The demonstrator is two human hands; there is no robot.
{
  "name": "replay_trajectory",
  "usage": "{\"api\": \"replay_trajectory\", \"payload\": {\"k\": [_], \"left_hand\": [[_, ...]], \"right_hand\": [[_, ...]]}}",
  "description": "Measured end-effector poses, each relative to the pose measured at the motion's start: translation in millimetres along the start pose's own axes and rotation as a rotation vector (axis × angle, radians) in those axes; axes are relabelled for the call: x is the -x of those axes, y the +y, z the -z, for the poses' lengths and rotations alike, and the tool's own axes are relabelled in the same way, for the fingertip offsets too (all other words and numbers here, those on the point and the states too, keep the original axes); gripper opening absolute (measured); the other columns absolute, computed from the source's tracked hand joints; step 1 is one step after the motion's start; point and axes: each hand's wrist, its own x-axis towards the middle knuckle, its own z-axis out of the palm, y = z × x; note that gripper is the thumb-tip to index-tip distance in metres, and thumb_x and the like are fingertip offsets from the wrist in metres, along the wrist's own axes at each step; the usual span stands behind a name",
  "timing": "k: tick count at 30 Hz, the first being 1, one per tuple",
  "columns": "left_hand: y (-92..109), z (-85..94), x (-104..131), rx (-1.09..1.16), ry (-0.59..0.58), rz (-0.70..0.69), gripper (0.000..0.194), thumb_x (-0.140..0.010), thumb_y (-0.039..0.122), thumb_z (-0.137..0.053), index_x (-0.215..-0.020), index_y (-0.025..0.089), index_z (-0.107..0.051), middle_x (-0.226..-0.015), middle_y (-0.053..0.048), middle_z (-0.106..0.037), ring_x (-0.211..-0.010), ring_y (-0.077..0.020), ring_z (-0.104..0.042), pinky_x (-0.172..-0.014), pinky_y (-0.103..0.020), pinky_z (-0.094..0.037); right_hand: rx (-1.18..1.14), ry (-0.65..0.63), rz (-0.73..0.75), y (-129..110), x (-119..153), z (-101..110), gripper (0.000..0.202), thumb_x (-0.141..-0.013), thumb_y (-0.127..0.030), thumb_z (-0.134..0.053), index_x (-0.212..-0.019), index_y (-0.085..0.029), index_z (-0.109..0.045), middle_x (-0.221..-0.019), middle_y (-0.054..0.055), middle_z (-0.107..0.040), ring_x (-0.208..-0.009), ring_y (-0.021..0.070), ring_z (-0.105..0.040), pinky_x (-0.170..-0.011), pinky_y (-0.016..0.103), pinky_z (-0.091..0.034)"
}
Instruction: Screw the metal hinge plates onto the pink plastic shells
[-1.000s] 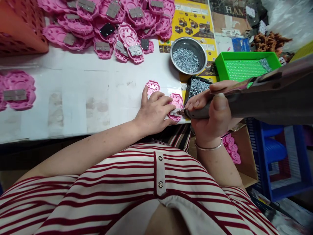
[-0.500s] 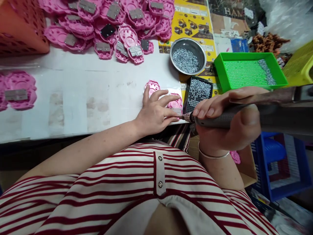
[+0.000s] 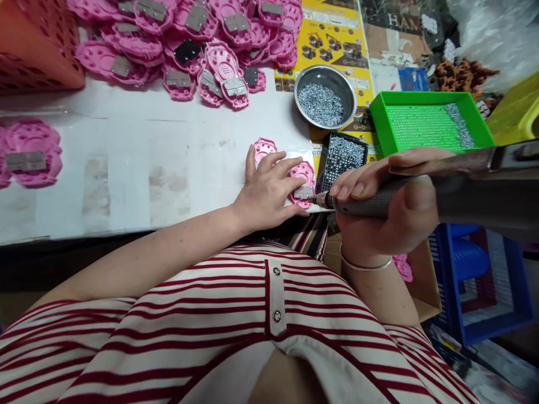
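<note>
My right hand (image 3: 385, 207) is wrapped round a dark electric screwdriver (image 3: 370, 196), held nearly level. The bit meets the lower right part of a pink plastic housing (image 3: 300, 171) with a grey metal plate (image 3: 303, 192) on it. My left hand (image 3: 267, 191) lies over the table edge with its fingers spread. Its index finger touches the left side of that housing, and its thumb is below it. A second pink housing (image 3: 264, 147) lies partly under the other fingers. Whether a screw sits at the bit is too small to tell.
A black perforated tray (image 3: 343, 160) of screws lies beside the housing. Behind it stand a metal bowl (image 3: 325, 96) of screws and a green tray (image 3: 429, 120). Many pink housings (image 3: 227, 62) are piled at the back, near an orange basket (image 3: 37, 45). A blue crate (image 3: 484, 280) stands low at right.
My left index finger and thumb have parted from their pinch at the screwdriver's tip, uncovering the metal plate. The screwdriver's bit stays at the housing, its body tilted slightly differently.
</note>
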Motion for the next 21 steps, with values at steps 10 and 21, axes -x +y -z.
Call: {"api": "replay_trajectory", "payload": {"k": [10, 21], "left_hand": [[5, 4.8, -2, -0.079, -0.061, 0.020, 0.030, -0.080, 0.047, -0.078, -0.103, 0.028, -0.078, -0.143, -0.008, -0.058, -0.137, -0.0431, -0.041, -0.116, -0.078, -0.010], [6, 7.0, -5, -0.102, -0.098, 0.011, 0.032, -0.081, 0.049, -0.077, -0.104, 0.027, -0.077, -0.146, -0.009, -0.055, -0.139, -0.0436, -0.038, -0.116, -0.079, -0.007]], "right_hand": [[0.041, 0.027, -0.034, 21, 5, 5, 0.018, -0.082, -0.046, -0.066, -0.093, -0.032, -0.062, -0.052, -0.009, -0.046, -0.040, 0.0091, -0.043, -0.043, 0.026, -0.046], [0.109, -0.088, -0.035, 39, 4, 11, 0.013, -0.088, -0.044, -0.060, -0.084, -0.032, -0.059, -0.056, -0.007, -0.044, -0.044, 0.0109, -0.046, -0.051, 0.031, -0.048]]}}
